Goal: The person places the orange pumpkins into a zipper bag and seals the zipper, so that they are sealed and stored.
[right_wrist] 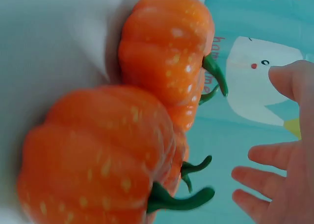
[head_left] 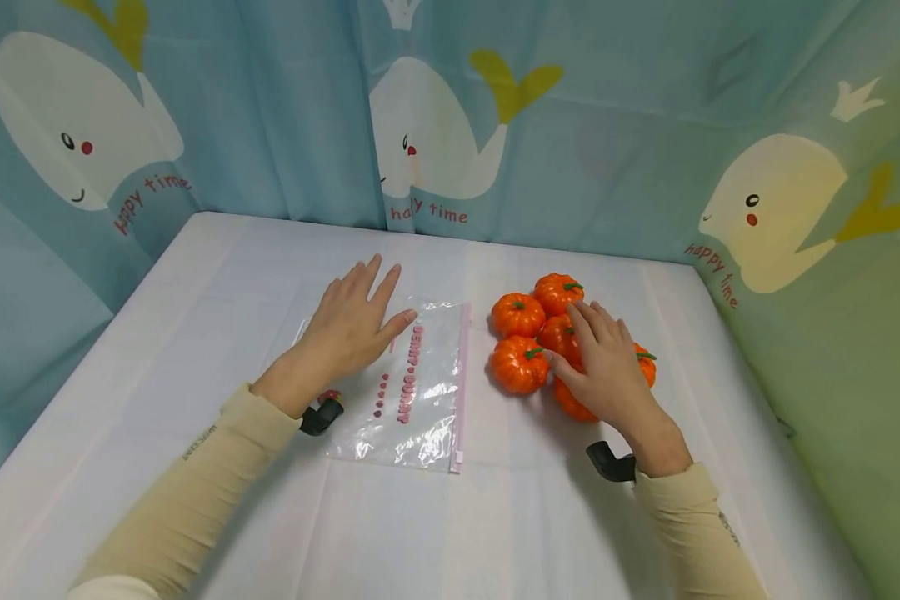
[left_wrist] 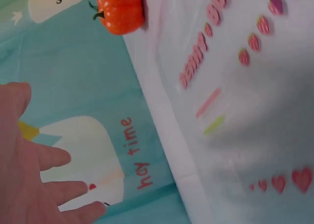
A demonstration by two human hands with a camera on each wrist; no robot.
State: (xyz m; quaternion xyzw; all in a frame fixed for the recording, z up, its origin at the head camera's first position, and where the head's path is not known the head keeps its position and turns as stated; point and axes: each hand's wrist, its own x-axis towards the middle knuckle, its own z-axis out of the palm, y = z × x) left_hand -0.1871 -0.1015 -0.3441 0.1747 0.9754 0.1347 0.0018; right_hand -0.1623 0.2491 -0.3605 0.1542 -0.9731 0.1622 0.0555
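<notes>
A clear zip bag (head_left: pixel 431 433) with a pink slider edge and printed pink letters lies flat on the table. Above its left part hovers my left hand (head_left: pixel 341 325), fingers stretched out and holding nothing. Several small orange pumpkins (head_left: pixel 520 364) with green stems sit clustered to the right of the bag. My right hand (head_left: pixel 603 367) is over the right side of this cluster, hiding parts of some pumpkins. In the right wrist view its fingers (right_wrist: pixel 267 182) are spread apart from the stems, with nothing between them. The left wrist view shows the bag's printed hearts and strawberries.
A white cloth covers the table (head_left: pixel 495 533). Behind it and along the sides hangs a blue-green curtain (head_left: pixel 285 108) with printed whales. A black wrist mount (head_left: pixel 611 461) sits under the right wrist, another (head_left: pixel 321 417) under the left.
</notes>
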